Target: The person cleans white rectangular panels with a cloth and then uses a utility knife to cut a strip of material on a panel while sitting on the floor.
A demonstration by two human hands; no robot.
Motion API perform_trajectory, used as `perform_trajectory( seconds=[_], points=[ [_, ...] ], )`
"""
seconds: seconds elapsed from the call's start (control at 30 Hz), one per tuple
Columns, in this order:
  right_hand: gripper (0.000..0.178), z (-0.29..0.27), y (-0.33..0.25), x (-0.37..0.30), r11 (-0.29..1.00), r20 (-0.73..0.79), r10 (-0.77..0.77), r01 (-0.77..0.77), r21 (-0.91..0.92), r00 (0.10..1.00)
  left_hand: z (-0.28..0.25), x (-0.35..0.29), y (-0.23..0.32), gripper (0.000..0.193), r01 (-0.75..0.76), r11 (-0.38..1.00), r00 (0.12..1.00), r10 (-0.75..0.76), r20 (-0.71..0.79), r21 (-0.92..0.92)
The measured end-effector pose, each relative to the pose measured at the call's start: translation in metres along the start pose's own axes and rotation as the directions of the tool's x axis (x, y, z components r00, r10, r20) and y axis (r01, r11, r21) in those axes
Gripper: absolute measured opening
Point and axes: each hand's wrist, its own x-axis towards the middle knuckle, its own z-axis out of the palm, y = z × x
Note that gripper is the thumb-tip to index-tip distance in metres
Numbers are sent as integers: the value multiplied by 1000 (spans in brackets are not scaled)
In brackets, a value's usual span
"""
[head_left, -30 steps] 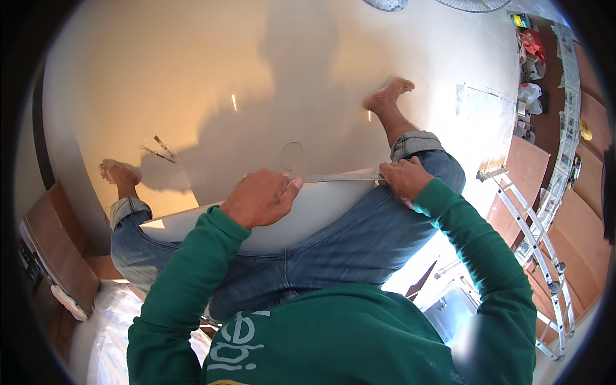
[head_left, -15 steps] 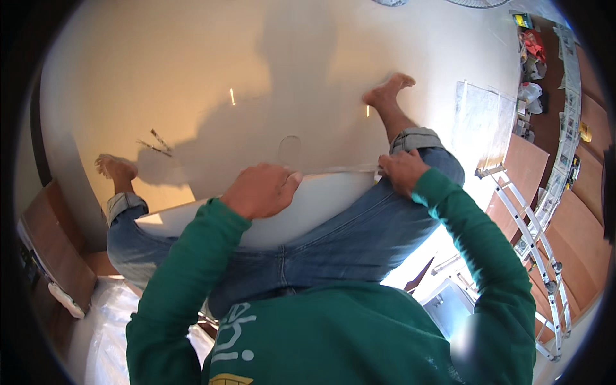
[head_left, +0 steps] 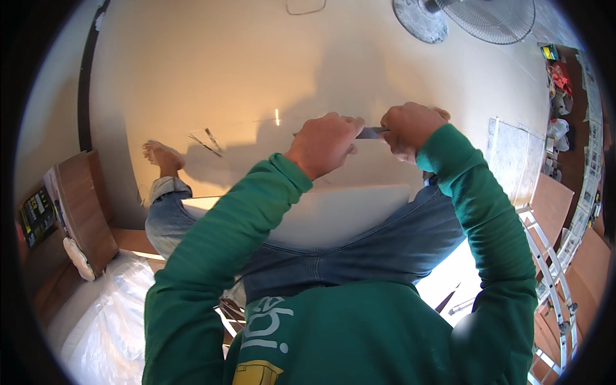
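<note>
In front of me, both hands are raised over the pale floor (head_left: 212, 77). My left hand (head_left: 327, 144) is closed around a flat dark-grey strip (head_left: 371, 133), whose bare middle shows between my fists. At the strip's right end my right hand (head_left: 414, 130) has its fingers wrapped round it. What kind of tool the strip is, I cannot make out, since the fists cover most of it. Below the hands, a white panel (head_left: 346, 208) lies between my spread legs, its far edge nearly straight. Neither hand touches the panel.
Two thin sticks (head_left: 206, 141) lie near my left foot. A fan (head_left: 487, 19) stands at the far right. Along the right are a metal ladder (head_left: 545, 256), bags (head_left: 558, 131) and brown boards (head_left: 552, 196). Clear plastic sheeting (head_left: 115, 314) covers the lower left.
Both hands have lifted away from the panel's far edge and moved forward. The grey strip now shows between them. My view has shifted, bringing more of the fan into sight.
</note>
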Motion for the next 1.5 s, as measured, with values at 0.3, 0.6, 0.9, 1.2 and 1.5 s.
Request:
perform_trajectory(
  seconds=[0.3,0.6,0.9,1.2,1.5],
  points=[
    [45,-45,-19,-22,620,163,-119,-55,783,979,-32,-13,-6,32,-46,994,943,76,-325,100],
    [47,62,-17,5,887,-871,-193,461,43,452,-85,-53,-17,32,180,44,787,-606,117,-983],
    [34,112,-34,9,817,-744,-303,564,119,596,-140,-137,-42,54,323,932,733,-357,-579,-166],
    [36,179,-66,8,812,-600,-308,532,238,738,-94,-218,-5,36,291,879,943,-331,43,378],
    [61,174,-84,1,838,-245,-455,505,208,856,-95,-229,-13,47,359,901,919,-387,76,243]
  ],
)
